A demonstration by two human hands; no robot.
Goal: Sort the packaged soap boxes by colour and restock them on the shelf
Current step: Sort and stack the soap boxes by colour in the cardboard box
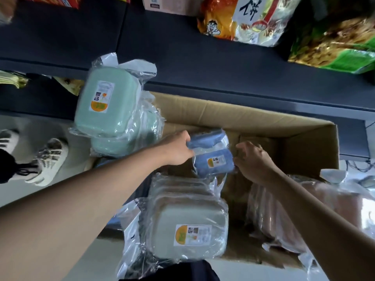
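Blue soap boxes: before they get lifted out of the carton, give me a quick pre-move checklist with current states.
1. Left hand on the blue soap boxes: ok, fingers touch the wrap.
2. Right hand grip: cannot tell, fingertips only at the edge.
3. Both blue boxes held together: cannot tell.
4. Path above the cardboard carton: ok, nothing overhead.
5. Colour piles separate: ok, green stack, grey stack, pink stack apart.
6. Free space on the dark shelf: ok.
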